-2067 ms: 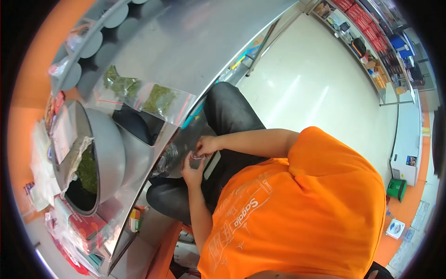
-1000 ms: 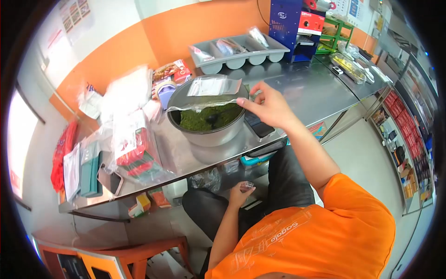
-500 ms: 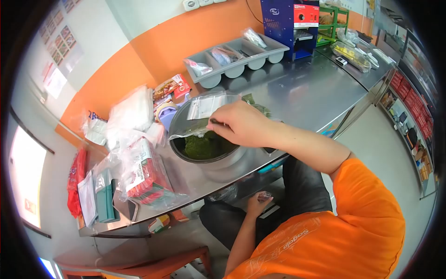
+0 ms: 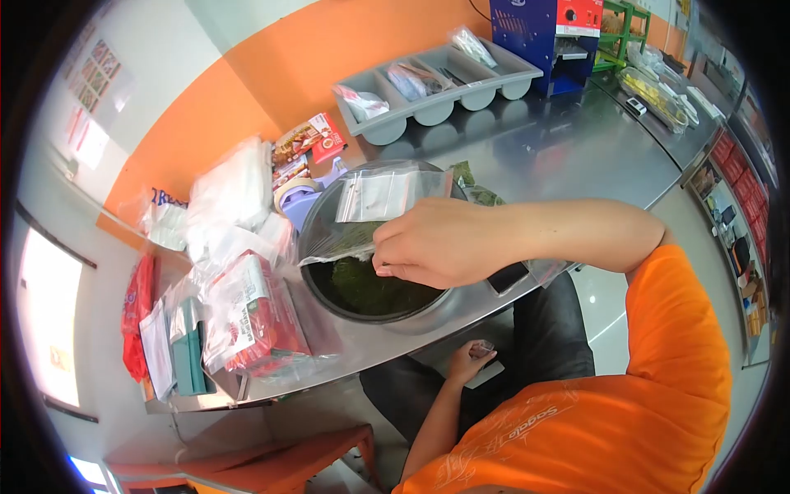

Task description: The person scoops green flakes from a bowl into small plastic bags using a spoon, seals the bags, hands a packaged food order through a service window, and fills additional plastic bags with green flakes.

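Observation:
A black bowl (image 4: 395,314) on the metal table holds dark green, mossy-looking stuff (image 4: 354,280). Clear plastic (image 4: 337,243) covers its back part, and a small clear zip bag (image 4: 374,196) lies on top. My right hand (image 4: 440,243) is over the bowl with fingers pinched together at the plastic's edge, close to the green stuff; whatever they hold is hidden. Down at my lap, my left hand (image 4: 471,361) is closed around a small clear plastic piece (image 4: 481,349). Flat green pieces (image 4: 481,193) in clear wrap lie behind my right wrist.
Plastic-wrapped red packs (image 4: 255,317), white bags (image 4: 234,189) and a purple tape dispenser (image 4: 306,206) crowd the bowl's left. A grey divided tray (image 4: 444,86) and a blue machine (image 4: 527,41) stand behind. A phone-like dark slab (image 4: 508,278) lies by the front edge.
My right hand has lowered toward the bowl and turned, its back now more upward. The dark bit seen at its fingertips no longer shows. The view has shifted slightly.

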`<state>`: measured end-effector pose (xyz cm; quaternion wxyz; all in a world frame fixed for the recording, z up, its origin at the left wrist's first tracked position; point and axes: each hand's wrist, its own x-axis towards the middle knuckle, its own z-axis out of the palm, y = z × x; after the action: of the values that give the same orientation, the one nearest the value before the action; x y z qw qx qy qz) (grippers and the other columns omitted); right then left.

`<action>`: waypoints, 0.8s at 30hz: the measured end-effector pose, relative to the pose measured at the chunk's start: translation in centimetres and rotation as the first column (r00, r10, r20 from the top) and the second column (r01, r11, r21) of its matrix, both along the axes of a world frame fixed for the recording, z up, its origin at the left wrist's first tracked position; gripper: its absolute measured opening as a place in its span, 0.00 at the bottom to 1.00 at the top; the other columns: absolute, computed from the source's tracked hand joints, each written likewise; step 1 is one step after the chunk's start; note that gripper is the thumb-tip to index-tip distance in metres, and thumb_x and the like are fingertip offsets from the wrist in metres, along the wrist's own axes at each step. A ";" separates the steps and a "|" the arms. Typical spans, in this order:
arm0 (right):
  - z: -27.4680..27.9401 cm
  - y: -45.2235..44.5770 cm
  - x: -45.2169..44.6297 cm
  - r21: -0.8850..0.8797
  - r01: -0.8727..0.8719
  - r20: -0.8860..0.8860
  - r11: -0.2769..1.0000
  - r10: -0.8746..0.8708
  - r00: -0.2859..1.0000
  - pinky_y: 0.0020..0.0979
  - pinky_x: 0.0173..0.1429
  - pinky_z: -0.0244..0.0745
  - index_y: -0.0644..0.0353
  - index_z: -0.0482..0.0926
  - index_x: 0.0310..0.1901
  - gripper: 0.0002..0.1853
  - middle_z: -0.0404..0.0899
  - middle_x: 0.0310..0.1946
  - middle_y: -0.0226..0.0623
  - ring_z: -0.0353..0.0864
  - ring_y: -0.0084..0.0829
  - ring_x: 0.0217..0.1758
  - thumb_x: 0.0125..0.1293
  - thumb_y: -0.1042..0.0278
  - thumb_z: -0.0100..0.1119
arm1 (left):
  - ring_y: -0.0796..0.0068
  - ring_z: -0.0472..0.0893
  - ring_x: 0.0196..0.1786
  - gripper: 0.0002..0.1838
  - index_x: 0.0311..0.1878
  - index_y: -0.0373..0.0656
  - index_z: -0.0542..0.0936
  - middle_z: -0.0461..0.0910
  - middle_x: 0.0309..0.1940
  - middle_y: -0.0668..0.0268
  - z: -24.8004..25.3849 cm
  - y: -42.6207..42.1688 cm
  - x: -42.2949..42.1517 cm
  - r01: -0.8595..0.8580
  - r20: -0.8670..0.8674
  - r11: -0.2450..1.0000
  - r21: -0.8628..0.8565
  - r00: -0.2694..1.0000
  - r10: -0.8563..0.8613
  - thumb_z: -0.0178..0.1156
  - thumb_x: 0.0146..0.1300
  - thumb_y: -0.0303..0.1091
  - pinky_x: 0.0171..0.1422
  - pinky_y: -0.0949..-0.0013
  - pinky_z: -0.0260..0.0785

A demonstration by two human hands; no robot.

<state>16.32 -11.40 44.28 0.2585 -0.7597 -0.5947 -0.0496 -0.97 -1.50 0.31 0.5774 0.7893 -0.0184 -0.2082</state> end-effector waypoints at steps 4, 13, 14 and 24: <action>0.3 -2.1 0.5 0.060 0.027 -0.075 0.998 -0.022 0.997 0.50 0.44 0.74 0.64 0.80 0.32 0.14 0.78 0.32 0.46 0.80 0.52 0.38 0.72 0.63 0.54 | 0.76 0.86 0.39 0.30 0.54 0.38 0.82 0.87 0.38 0.64 -1.6 0.1 -0.1 -0.002 0.006 0.999 -0.045 1.000 0.002 0.79 0.55 0.48 0.46 0.70 0.78; -1.4 -1.6 1.6 0.156 0.006 -0.305 0.988 0.043 0.951 0.50 0.40 0.73 0.66 0.79 0.27 0.15 0.79 0.28 0.49 0.79 0.55 0.35 0.70 0.66 0.55 | 0.75 0.87 0.42 0.27 0.55 0.35 0.79 0.87 0.40 0.61 -1.9 -0.4 0.6 0.102 -0.041 0.995 -0.001 0.994 -0.102 0.78 0.57 0.39 0.51 0.69 0.78; -1.1 -1.8 1.3 0.156 0.005 -0.334 0.988 0.048 0.941 0.51 0.39 0.72 0.66 0.79 0.27 0.15 0.78 0.27 0.50 0.79 0.56 0.34 0.69 0.67 0.55 | 0.75 0.87 0.42 0.27 0.54 0.35 0.79 0.86 0.40 0.61 -3.1 -0.3 0.5 0.113 -0.009 0.994 0.001 0.994 -0.112 0.78 0.57 0.39 0.50 0.68 0.78; -1.4 -1.3 1.6 0.150 0.065 -0.448 0.987 0.009 0.894 0.41 0.35 0.72 0.67 0.80 0.38 0.10 0.77 0.26 0.44 0.78 0.47 0.28 0.73 0.69 0.57 | 0.74 0.87 0.42 0.28 0.55 0.34 0.78 0.84 0.44 0.60 -4.1 -0.4 0.6 0.087 -0.027 0.996 -0.022 0.996 -0.088 0.78 0.57 0.39 0.50 0.67 0.79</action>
<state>17.88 -12.73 42.89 0.4477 -0.7358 -0.5026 0.0749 -0.35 -1.89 -3.83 0.5760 0.7788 -0.0471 -0.2438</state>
